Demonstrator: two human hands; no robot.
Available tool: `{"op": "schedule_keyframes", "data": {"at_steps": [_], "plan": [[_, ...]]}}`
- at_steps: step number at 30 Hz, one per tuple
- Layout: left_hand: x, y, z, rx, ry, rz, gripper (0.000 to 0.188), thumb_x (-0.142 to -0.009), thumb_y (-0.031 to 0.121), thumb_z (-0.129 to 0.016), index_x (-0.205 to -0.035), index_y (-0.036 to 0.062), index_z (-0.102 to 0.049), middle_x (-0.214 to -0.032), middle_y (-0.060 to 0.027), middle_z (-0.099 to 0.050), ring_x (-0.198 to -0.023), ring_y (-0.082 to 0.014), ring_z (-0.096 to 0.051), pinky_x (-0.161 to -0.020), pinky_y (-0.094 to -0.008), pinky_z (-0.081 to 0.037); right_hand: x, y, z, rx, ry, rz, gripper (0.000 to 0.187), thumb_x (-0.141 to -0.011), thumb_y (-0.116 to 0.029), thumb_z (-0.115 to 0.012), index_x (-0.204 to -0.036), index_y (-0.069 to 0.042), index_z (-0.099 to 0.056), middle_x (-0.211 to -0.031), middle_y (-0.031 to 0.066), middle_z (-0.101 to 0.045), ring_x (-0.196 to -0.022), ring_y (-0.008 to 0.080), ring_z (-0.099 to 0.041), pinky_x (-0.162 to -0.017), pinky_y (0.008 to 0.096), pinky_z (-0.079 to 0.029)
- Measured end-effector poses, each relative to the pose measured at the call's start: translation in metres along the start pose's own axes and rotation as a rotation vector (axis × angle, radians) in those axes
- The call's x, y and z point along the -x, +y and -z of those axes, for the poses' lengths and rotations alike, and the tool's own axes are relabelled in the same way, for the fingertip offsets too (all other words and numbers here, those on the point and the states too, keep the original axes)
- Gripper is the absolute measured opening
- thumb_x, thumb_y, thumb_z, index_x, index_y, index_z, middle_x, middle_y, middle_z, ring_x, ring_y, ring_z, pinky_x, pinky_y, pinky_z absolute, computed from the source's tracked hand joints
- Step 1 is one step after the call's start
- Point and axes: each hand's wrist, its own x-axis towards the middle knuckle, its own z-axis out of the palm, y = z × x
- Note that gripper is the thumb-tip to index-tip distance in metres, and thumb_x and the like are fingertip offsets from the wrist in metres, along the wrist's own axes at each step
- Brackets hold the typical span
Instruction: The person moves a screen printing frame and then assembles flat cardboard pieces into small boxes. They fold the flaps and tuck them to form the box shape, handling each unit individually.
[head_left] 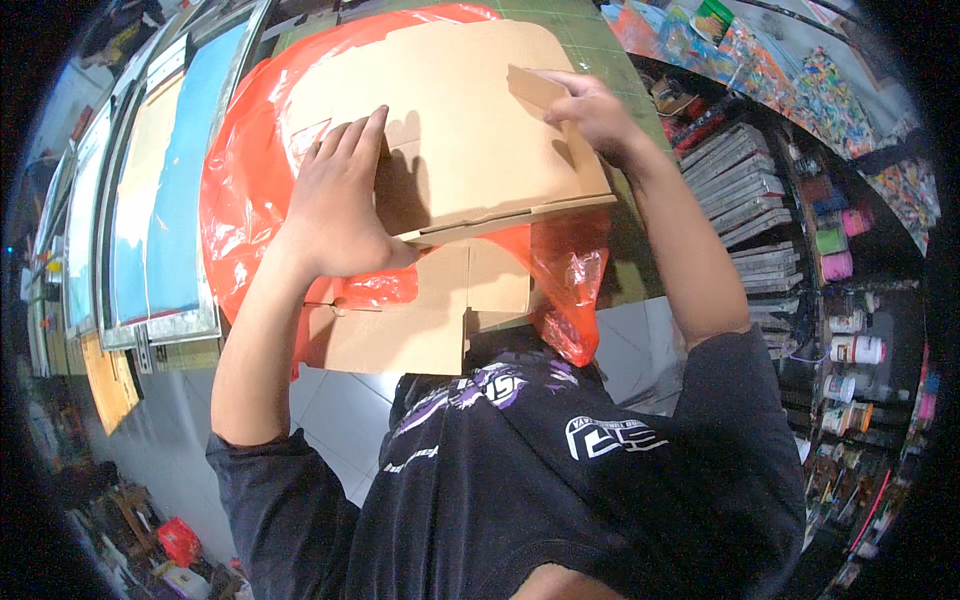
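Observation:
A brown cardboard box blank (470, 120), partly folded, lies in front of me with a raised crease along its near side. Its front panel (400, 335) extends toward my body. My left hand (345, 205) is at the box's left side, fingers stretched out and thumb beside the near fold; whether it presses on a side flap is hard to see. At the far right, my right hand (595, 115) pinches a small upright cardboard flap (537, 88) between thumb and fingers. Under the cardboard spreads a shiny red plastic bag (245, 190), part of it hanging at the near right.
The green work table (625, 270) bears the bag and box. Framed screens (175, 200) lean at the left. On the right are a shelf with stacked frames (735, 190) and several small tubs (855, 350). Pale floor tiles (325, 405) show below.

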Motion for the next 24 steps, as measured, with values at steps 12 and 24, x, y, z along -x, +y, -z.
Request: {"op": "schedule_keyframes", "data": {"at_steps": [12, 24], "plan": [[0.002, -0.005, -0.002, 0.050, -0.006, 0.018, 0.120, -0.042, 0.035, -0.085, -0.137, -0.0009, -0.023, -0.134, -0.0229, -0.035, -0.127, -0.0399, -0.030, -0.106, -0.0449, -0.028, -0.003, -0.002, 0.009, 0.244, -0.172, 0.027, 0.020, -0.088, -0.015, -0.053, -0.099, 0.000, -0.060, -0.087, -0.0007, -0.059, -0.080, 0.0065, -0.052, -0.073, 0.0225, -0.044], [-0.019, -0.055, -0.005, 0.591, 0.008, 0.050, 0.027, -0.088, -0.001, -0.045, -0.112, -0.0004, -0.059, -0.099, -0.0112, -0.065, -0.095, -0.0173, -0.060, -0.086, -0.0301, -0.046, -0.002, 0.011, 0.013, 0.233, -0.172, 0.076, 0.019, -0.085, -0.010, -0.054, -0.098, 0.003, -0.059, -0.084, 0.0026, -0.060, -0.075, 0.0112, -0.056, -0.069, 0.0257, -0.047]]}}
